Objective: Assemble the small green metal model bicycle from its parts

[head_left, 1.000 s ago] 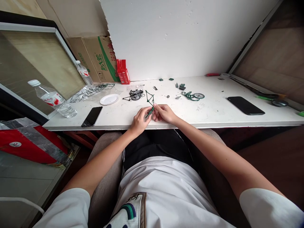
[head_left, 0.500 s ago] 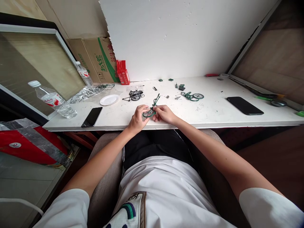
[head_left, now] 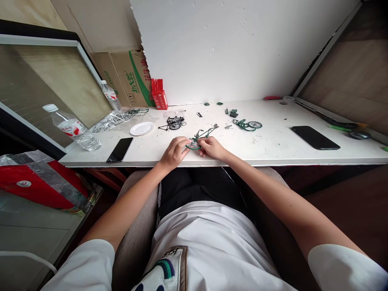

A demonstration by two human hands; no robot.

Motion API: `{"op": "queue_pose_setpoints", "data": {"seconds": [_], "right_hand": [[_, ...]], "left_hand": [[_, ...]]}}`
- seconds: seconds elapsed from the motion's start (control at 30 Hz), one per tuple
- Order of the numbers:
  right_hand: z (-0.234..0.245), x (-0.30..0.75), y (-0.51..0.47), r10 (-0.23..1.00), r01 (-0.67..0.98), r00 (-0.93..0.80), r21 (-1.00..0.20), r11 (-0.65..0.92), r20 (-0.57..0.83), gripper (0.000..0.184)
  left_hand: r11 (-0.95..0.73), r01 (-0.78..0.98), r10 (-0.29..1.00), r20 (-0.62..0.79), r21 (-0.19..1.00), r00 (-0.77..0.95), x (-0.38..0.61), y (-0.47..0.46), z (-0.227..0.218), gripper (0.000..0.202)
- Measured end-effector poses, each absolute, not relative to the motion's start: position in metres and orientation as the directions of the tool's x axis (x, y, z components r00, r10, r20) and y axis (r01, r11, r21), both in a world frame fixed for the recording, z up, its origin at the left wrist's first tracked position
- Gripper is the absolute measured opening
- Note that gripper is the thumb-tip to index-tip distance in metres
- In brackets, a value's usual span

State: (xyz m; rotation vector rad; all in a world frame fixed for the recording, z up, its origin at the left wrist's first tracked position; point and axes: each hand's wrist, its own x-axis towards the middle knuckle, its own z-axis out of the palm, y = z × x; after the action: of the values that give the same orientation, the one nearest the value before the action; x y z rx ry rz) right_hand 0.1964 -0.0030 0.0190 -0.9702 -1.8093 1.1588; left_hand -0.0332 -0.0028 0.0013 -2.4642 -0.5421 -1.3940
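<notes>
Between my two hands, near the table's front edge, is a green model bicycle part (head_left: pixel 194 145) made of a spoked wheel and thin frame bars. My left hand (head_left: pixel 176 152) pinches the wheel's left side. The fingers of my right hand (head_left: pixel 211 147) close on the part where wheel and frame meet. Its thin bars point up and to the right, past my right fingers. Beyond my hands lie a black model bicycle (head_left: pixel 175 122) and, to the right, another green wheel-and-frame piece (head_left: pixel 249 125).
Small green pieces (head_left: pixel 233 113) lie toward the back. On the left are a white paper plate (head_left: pixel 142 128), a phone (head_left: pixel 120 150), a water bottle (head_left: pixel 74 128) and plastic sprues (head_left: pixel 121 117). A red box (head_left: pixel 159 95) stands behind. Another phone (head_left: pixel 315 137) rests on the right.
The green bicycle part has turned in my hands; its upright bars now lean to the right. Both hands stay on it. The whole view has shifted slightly.
</notes>
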Motion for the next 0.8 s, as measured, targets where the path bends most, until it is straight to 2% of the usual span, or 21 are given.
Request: {"op": "queue_pose_setpoints", "data": {"seconds": [0.1, 0.2, 0.27, 0.33, 0.4, 0.5, 0.6, 0.67, 0.8], "right_hand": [[0.019, 0.197, -0.004, 0.881, 0.223, -0.415, -0.914, 0.340, 0.227, 0.055], [0.019, 0.197, -0.004, 0.894, 0.218, -0.396, -0.924, 0.315, 0.212, 0.053], [0.019, 0.195, -0.004, 0.906, 0.237, -0.371, -0.922, 0.305, 0.204, 0.050], [0.018, 0.194, -0.004, 0.918, 0.273, -0.338, -0.912, 0.307, 0.208, 0.049], [0.018, 0.192, -0.004, 0.928, 0.319, -0.299, -0.894, 0.315, 0.221, 0.048], [0.018, 0.190, -0.005, 0.936, 0.375, -0.232, -0.864, 0.336, 0.264, 0.046], [0.018, 0.189, -0.006, 0.936, 0.401, -0.186, -0.846, 0.351, 0.300, 0.043], [0.018, 0.189, -0.006, 0.936, 0.409, -0.173, -0.842, 0.351, 0.306, 0.041], [0.019, 0.189, -0.006, 0.939, 0.431, -0.161, -0.834, 0.345, 0.305, 0.041]], "left_hand": [[-0.828, 0.561, 0.284, 0.872, 0.014, 0.398, -0.033, -0.006, 0.007, 0.029], [-0.684, 0.710, 0.446, 0.866, 0.167, 0.226, -0.030, -0.009, 0.011, 0.027], [-0.628, 0.724, 0.563, 0.808, 0.285, 0.171, -0.026, -0.011, 0.012, 0.021], [-0.608, 0.657, 0.686, 0.711, 0.446, 0.152, -0.022, -0.011, 0.011, 0.012], [-0.559, 0.509, 0.804, 0.577, 0.654, 0.142, -0.016, -0.011, 0.009, 0.008], [-0.384, 0.223, 0.921, 0.352, 0.896, 0.168, -0.009, -0.010, 0.006, 0.015], [-0.243, 0.063, 0.953, 0.227, 0.968, 0.200, -0.006, -0.009, 0.006, 0.027], [-0.210, 0.024, 0.953, 0.199, 0.977, 0.229, -0.009, -0.009, 0.009, 0.033], [-0.158, -0.010, 0.929, 0.152, 0.987, 0.337, -0.018, -0.006, 0.016, 0.030]]}}
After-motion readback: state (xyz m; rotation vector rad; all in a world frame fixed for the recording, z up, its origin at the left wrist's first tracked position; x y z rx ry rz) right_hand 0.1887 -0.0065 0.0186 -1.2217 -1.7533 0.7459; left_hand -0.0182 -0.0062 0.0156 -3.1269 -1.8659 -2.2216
